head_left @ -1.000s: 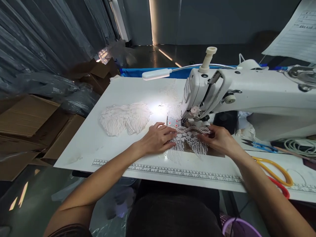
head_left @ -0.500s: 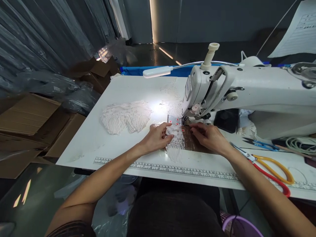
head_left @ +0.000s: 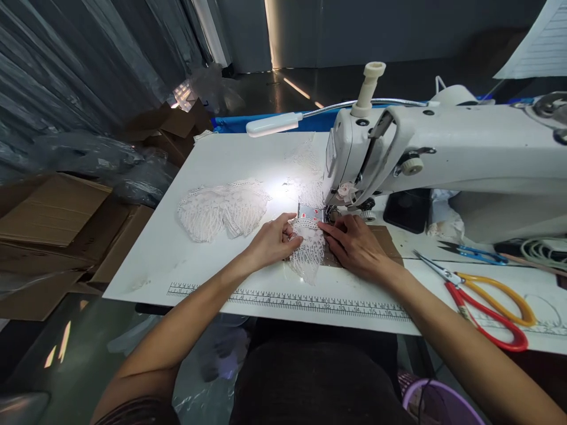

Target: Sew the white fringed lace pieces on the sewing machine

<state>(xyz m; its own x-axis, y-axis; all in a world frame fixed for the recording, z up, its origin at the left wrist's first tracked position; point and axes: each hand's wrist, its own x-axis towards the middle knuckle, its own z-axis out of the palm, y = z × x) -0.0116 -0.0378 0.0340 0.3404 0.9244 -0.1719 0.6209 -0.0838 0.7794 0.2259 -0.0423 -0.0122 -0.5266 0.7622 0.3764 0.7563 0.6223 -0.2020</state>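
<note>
A folded piece of white lace (head_left: 306,252) lies on the white table (head_left: 186,260) just in front of the needle of a white sewing machine (head_left: 443,159). My left hand (head_left: 271,242) presses on the lace's left edge, fingers bent. Flat on the right side of the lace rests my right hand (head_left: 354,245), its fingertips close to the presser foot (head_left: 328,215). A brown patch of table surface shows under the right hand.
A pile of white lace pieces (head_left: 221,208) lies to the left on the table. Red-and-yellow scissors (head_left: 482,298) and blue snips (head_left: 473,252) lie at the right. A printed ruler (head_left: 283,300) runs along the front edge. Cardboard boxes (head_left: 53,218) stand at the left. A lamp (head_left: 274,124) lights the needle area.
The lace was spread wide under both hands; it is now folded into a narrower strip. My right hand has moved left towards the needle, and both hands sit closer together.
</note>
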